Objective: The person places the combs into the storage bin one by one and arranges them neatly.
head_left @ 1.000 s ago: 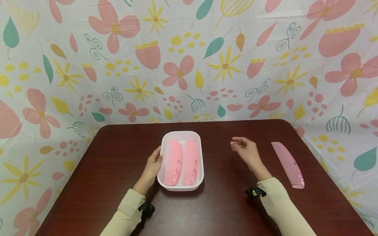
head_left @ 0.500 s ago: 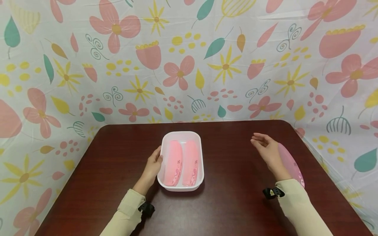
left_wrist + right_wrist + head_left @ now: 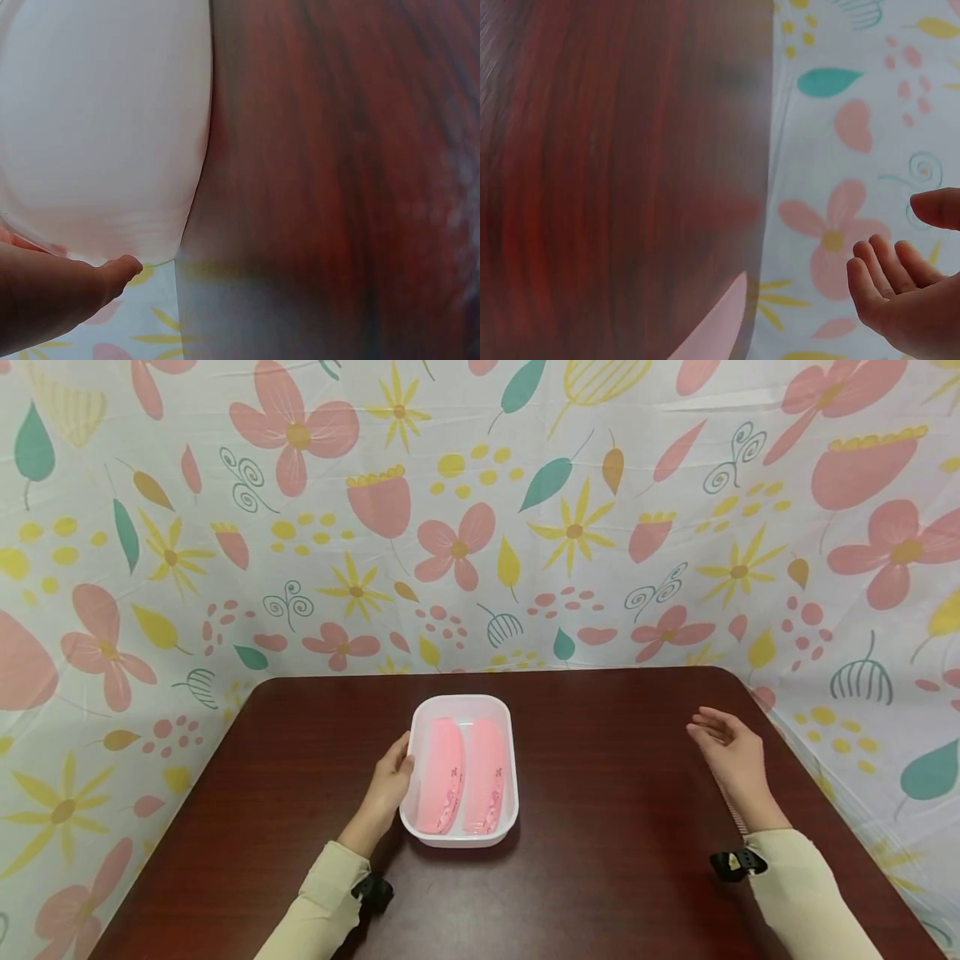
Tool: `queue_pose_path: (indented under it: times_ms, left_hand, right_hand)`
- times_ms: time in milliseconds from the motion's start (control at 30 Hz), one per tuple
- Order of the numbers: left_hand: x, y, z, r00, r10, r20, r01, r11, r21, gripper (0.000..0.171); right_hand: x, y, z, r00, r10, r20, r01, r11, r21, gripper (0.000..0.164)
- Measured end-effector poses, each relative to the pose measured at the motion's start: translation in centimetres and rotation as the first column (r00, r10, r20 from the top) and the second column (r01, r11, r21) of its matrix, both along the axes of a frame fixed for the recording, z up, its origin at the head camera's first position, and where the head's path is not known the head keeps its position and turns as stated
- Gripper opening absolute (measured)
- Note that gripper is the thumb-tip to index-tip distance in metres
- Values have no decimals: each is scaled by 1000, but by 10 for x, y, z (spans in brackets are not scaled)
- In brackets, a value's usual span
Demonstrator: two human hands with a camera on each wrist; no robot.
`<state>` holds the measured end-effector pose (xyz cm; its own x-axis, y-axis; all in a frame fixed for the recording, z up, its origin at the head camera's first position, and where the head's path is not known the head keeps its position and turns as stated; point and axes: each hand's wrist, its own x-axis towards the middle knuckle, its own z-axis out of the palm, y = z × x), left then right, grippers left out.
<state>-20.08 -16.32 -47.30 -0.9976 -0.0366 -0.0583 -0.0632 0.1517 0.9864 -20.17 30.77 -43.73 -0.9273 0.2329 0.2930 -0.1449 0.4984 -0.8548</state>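
My left hand (image 3: 388, 782) grips the left side of a white plastic container (image 3: 460, 841); in the left wrist view the thumb (image 3: 112, 276) lies along the container's wall. Inside it, side by side, are two pink combs, a left one (image 3: 439, 777) and a right one (image 3: 484, 777). On the far right my right hand (image 3: 735, 764) hovers above a third pink comb (image 3: 731, 808), hiding most of it except a strip of teeth. The right wrist view shows that comb's tip on the table and the hand's fingers loosely curled with nothing between them.
A dark reddish-brown wooden table (image 3: 600, 777) with rounded far corners carries everything. Behind and beside it hangs a white cloth (image 3: 480, 527) printed with flowers and leaves. Black straps with small devices sit at both wrists.
My right hand has moved rightward across the table until it covers the third comb. The left hand, the container and the two combs in it have stayed put.
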Motion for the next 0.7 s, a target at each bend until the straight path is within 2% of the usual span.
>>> queue_pose_path:
  times_ms: [167,300,400,600,700]
  left_hand:
    - [1,0,0,1000,2,5,-2,1000,-3,50]
    - [1,-1,1,1000,-1,2,1,1000,-4,50]
    - [1,-1,2,1000,-2,1,2,1000,-4,50]
    - [1,-1,1,1000,-5,3,5,1000,-8,50]
    - [0,-1,0,1000,-2,-2,2,1000,-8,50]
  right_hand:
    - [1,15,-5,993,-105,56,107,994,-29,47]
    - [-1,23,-9,970,-216,108,226,969,-96,44]
    - [-1,29,-11,952,-263,158,282,953,-111,43]
    - [2,37,-16,910,-306,280,333,942,-53,51]
    - [4,40,-18,888,-303,346,327,945,-12,57]
